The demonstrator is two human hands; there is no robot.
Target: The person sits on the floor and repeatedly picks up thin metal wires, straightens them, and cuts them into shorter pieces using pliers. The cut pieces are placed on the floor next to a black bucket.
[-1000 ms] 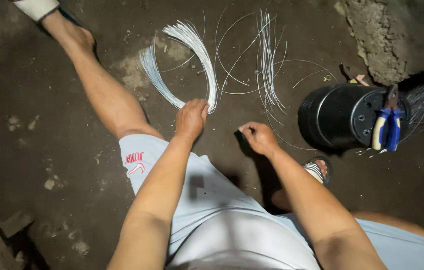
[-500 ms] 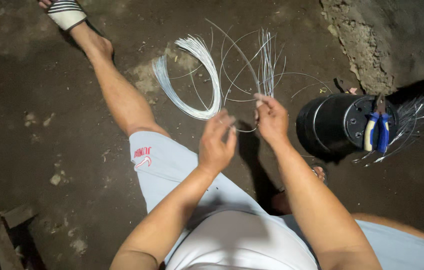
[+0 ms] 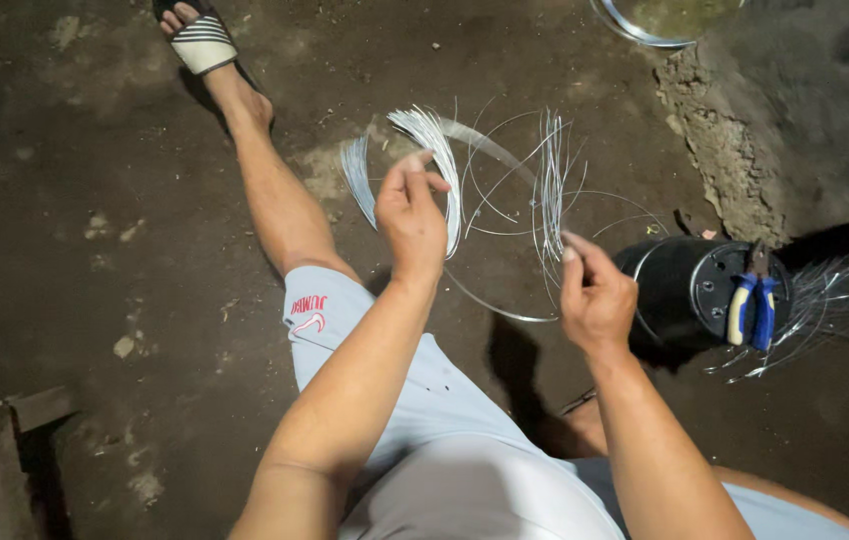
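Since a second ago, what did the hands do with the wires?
Both hands rose from near the lap. The left hand now pinches the curved wire bundle, which it only reached toward before. The right hand moved up and right and now grips the straight wires. The pliers stayed on the black can, and the leg with the sandal stayed stretched out.

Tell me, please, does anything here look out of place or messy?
Loose wire strands fan in tangled loops over the dirt floor beyond both hands. Pliers lie atop a tipped black drum, with more wire ends splayed behind it.
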